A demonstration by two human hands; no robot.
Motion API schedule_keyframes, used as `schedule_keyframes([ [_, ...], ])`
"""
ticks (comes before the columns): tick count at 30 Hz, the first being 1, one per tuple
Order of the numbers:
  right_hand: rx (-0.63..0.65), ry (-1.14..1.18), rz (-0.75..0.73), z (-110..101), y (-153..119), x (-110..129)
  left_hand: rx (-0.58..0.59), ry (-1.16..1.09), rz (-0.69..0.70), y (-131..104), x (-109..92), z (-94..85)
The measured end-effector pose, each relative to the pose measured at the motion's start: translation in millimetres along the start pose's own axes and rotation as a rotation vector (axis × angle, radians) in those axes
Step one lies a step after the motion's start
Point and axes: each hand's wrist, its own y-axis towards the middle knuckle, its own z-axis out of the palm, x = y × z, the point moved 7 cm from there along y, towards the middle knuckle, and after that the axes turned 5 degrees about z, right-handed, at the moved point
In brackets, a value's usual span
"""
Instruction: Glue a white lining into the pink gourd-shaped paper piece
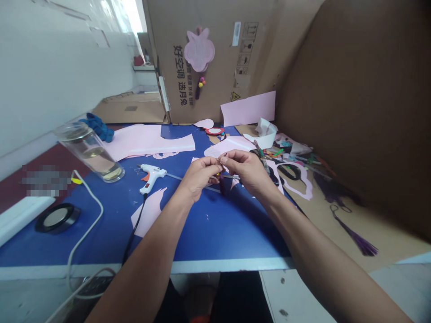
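Above the middle of the blue table, my left hand (pixel 201 176) and my right hand (pixel 245 167) meet, fingertips pinched close together. Between them they hold the top of a dark purple tassel (pixel 222 185), which hangs down below the fingers. A small yellow bead or bell shows by the left fingers; the cord itself is mostly hidden. To the left of my left hand lies a white hot glue gun (pixel 152 176) with an orange trigger. Pink paper pieces (pixel 230 146) lie just behind the hands.
A glass of pale liquid (pixel 101 154) and a roll of black tape (pixel 58 218) stand at left, near a white cable (pixel 97 220). Scissors (pixel 290 171) and scraps crowd the right. Another purple tassel (pixel 358 237) lies on cardboard. A pink flower-shaped ornament (pixel 199 50) hangs on the box behind.
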Motion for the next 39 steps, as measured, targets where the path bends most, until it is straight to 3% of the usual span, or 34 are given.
schedule_keyframes([
  [8, -0.005, 0.026, 0.023, 0.7, -1.3, 0.0, 0.002, 0.063, 0.065, 3.1, 0.2, 0.8],
  [15, -0.018, -0.04, 0.013, 0.5, -1.2, 2.9, -0.162, 0.18, 0.392, 3.9, -22.3, -13.2],
  [25, -0.001, -0.182, -0.07, 5.8, -0.5, -3.4, -0.18, 0.392, 0.518, -4.1, -35.3, -8.0],
  [29, 0.047, -0.142, -0.039, 8.3, -0.3, -5.6, -0.178, 0.308, 0.499, -0.4, -31.5, -11.9],
  [35, 0.145, -0.072, 0.034, 13.1, 0.2, -10.9, -0.237, -0.055, 0.324, 6.8, -19.8, -23.3],
  [39, 0.148, -0.054, 0.059, 14.8, -0.4, -12.5, -0.237, -0.12, 0.288, 6.2, -20.5, -23.0],
])
